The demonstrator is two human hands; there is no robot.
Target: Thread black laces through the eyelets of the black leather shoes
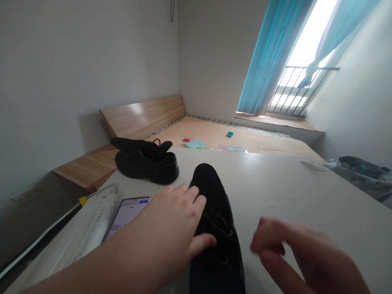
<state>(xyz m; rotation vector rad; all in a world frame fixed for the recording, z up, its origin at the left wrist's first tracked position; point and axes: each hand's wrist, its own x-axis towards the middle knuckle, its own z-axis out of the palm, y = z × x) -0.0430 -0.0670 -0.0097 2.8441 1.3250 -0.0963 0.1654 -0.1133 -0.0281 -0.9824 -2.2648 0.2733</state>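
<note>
A black lace-up shoe (231,253) lies lengthwise on the white table in front of me, with a flat rounded black end pointing away. My left hand (180,220) rests on its left side, fingers curled against it and thumb pressed down near the loose black laces (219,222). Part of the shoe is covered by this hand. Just right of the shoe, apart from it, my right hand (300,253) hovers with fingers bent in towards the thumb; nothing shows in them. A second black shoe (147,163) stands at the table's far left.
On the left of the white table (275,188), a phone (130,210) showing a timer lies partly behind my left forearm, beside a clear plastic wrap (88,228). A small plastic packet (314,164) sits near the right edge. Beyond it stands a lined bin (364,173).
</note>
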